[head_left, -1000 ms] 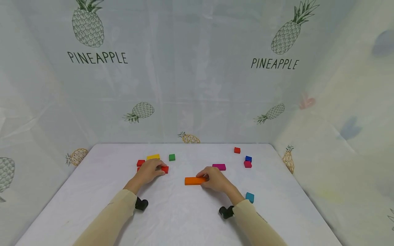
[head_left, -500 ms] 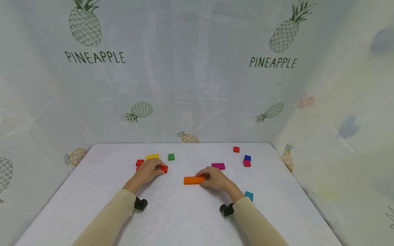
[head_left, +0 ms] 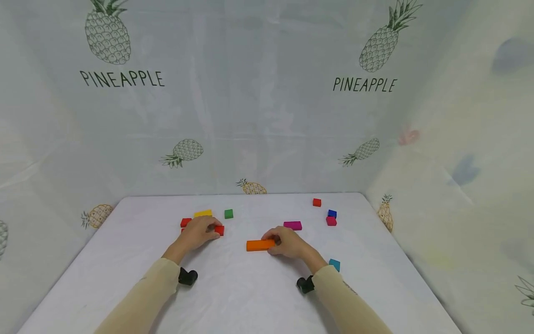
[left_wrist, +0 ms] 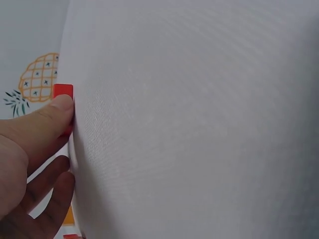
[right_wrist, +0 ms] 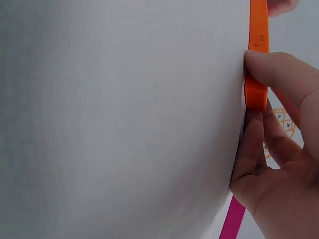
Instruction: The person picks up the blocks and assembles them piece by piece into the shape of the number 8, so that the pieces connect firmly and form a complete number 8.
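Note:
My left hand (head_left: 197, 233) pinches a small red block (head_left: 219, 230) on the left of the white table. In the left wrist view, the thumb (left_wrist: 50, 114) lies across that red block (left_wrist: 63, 89), hiding much of it. Nearer the middle, a long orange block (head_left: 257, 246) lies on the tabletop, gripped at its right end by my right hand (head_left: 289, 243). The right wrist view shows the thumb (right_wrist: 279, 67) over the side of the orange block (right_wrist: 256, 94), with other fingers beneath its end. A gap separates the two held blocks.
Behind the left hand are a red block (head_left: 186, 222), a yellow block (head_left: 203, 213) and a green cube (head_left: 228, 214). A magenta block (head_left: 293, 225) lies behind the right hand. Farther right are red (head_left: 317, 202), blue (head_left: 332, 213), crimson (head_left: 331, 221) and teal blocks (head_left: 334, 264).
The whole head view has slid slightly left in the picture. Both hands keep their grips, and the blocks hold their places on the table.

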Motion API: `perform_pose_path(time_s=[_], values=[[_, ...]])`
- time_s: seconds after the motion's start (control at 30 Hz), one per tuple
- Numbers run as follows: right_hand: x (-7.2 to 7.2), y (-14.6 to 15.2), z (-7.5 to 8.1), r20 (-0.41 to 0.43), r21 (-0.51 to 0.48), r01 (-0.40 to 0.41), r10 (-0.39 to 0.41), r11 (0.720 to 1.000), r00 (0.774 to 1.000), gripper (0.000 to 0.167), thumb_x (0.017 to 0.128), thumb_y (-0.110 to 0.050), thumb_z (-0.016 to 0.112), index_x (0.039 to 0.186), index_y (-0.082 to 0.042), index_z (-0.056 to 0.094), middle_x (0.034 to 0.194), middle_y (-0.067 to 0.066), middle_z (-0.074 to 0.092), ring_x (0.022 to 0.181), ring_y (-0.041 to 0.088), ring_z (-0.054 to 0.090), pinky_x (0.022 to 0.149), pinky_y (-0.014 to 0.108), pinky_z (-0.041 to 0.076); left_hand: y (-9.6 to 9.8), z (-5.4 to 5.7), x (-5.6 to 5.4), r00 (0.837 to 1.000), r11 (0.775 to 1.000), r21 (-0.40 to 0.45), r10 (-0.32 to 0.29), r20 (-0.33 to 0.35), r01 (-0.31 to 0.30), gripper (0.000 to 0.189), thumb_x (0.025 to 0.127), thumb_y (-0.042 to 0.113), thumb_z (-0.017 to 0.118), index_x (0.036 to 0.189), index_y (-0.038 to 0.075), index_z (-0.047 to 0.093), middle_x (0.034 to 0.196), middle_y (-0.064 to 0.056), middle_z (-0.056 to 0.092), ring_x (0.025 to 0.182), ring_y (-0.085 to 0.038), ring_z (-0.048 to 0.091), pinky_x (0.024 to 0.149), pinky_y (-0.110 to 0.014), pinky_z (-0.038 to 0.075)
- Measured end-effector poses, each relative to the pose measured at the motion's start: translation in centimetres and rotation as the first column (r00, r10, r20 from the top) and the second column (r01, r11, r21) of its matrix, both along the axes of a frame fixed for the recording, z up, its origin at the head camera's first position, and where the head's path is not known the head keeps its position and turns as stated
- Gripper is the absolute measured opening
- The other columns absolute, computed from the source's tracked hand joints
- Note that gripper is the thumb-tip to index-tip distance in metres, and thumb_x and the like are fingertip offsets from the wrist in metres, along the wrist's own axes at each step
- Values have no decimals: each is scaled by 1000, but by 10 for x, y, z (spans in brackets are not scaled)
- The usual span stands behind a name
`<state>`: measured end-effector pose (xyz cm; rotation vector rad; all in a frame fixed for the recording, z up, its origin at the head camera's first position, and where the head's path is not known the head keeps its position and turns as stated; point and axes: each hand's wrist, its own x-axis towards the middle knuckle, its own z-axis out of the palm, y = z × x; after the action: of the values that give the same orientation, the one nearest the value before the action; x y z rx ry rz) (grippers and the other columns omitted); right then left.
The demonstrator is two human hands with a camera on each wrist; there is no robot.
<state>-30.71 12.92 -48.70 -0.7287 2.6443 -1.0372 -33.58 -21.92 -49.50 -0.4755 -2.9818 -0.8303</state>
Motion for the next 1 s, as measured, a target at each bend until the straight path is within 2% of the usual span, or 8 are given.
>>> perform_pose_path(time_s=[0.53, 0.83, 1.0], values=[[-3, -1, -2, 29, -1, -6, 6, 1000, 1000, 30, 95, -9, 80, 124, -15, 74, 112, 1, 66, 105, 20, 58, 96, 40, 53, 4, -1, 6, 1000, 998, 66, 23, -21, -21, 34, 90, 23, 88, 122, 18, 77, 117, 0, 73, 109, -23, 65, 99, -50, 56], [-4, 0, 0, 38, -2, -5, 5, 1000, 999, 30, 95, -9, 80, 124, -16, 73, 112, 0, 66, 106, 19, 57, 96, 39, 53, 17, 2, 13, 1000, 996, 86, 12, -29, -9, 30, 91, 24, 87, 120, 23, 78, 116, 3, 73, 109, -20, 66, 97, -47, 59], [-4, -1, 0, 46, 3, -4, 4, 1000, 999, 30, 95, -8, 80, 123, -17, 73, 112, -1, 65, 105, 19, 57, 96, 39, 53, 27, 4, 18, 1000, 995, 99, -10, -24, 12, 32, 90, 25, 87, 120, 22, 77, 116, 3, 73, 107, -20, 65, 96, -47, 59]])
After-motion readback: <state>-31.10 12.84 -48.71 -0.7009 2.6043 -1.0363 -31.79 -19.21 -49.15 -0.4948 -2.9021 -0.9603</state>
